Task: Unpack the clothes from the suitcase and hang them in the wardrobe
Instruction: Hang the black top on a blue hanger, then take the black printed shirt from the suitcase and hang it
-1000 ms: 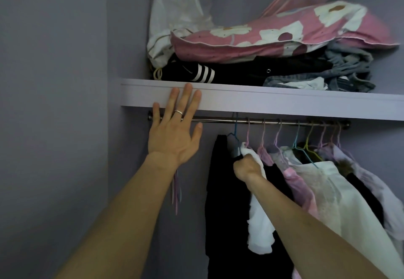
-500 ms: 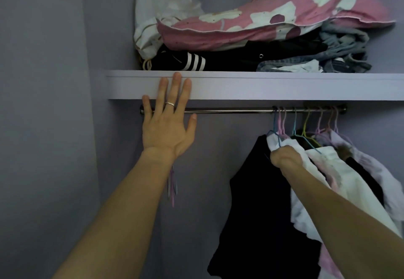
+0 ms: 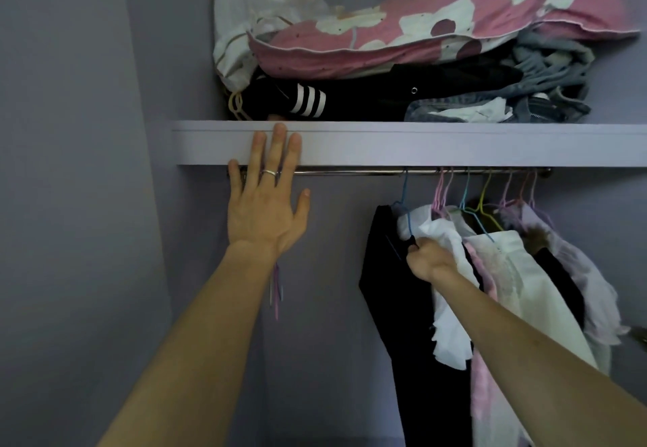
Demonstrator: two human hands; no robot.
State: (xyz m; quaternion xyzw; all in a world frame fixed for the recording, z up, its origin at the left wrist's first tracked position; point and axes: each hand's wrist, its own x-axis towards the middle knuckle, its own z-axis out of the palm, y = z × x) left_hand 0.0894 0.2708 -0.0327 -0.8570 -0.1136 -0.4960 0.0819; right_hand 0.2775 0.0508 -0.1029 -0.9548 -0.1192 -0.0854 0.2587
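Bare forearms reach up from below into the pale lilac wardrobe (image 3: 350, 254), one on each side. The left hand (image 3: 266, 201) is spread flat with straight fingers and holds nothing. A thin ring (image 3: 269, 172) sits on one finger, and the fingertips lie against the front edge of the shelf (image 3: 437, 145). Its palm covers the left end of the metal rail (image 3: 367, 172). A few thin spare hangers (image 3: 276, 289) in pink and blue dangle behind that wrist.

The right hand (image 3: 429, 259) is clenched into a fist on the black garment (image 3: 395, 306). It grips the cloth at the shoulder, right where the arm of the blue hanger (image 3: 404, 201) runs down into it. That hanger's hook is over the rail, so the garment hangs there, long and dark, at the left end of the row. A white frilled garment (image 3: 451, 334) touches it on the right, partly under the wrist.

Further right, more clothes in white, pink, black and pale lilac crowd together on pink, blue and yellow hangers (image 3: 486, 194). They fill the right part of the rail, and the stretch between the two hands is bare metal.

On the shelf above, a folded black piece with white stripes (image 3: 308, 101) lies at the left. Crumpled denim (image 3: 546, 96) lies at the right. A pink floral quilt (image 3: 420, 36) rests on top of both. A white bag (image 3: 252, 8) is stuffed into the back left corner beside it.
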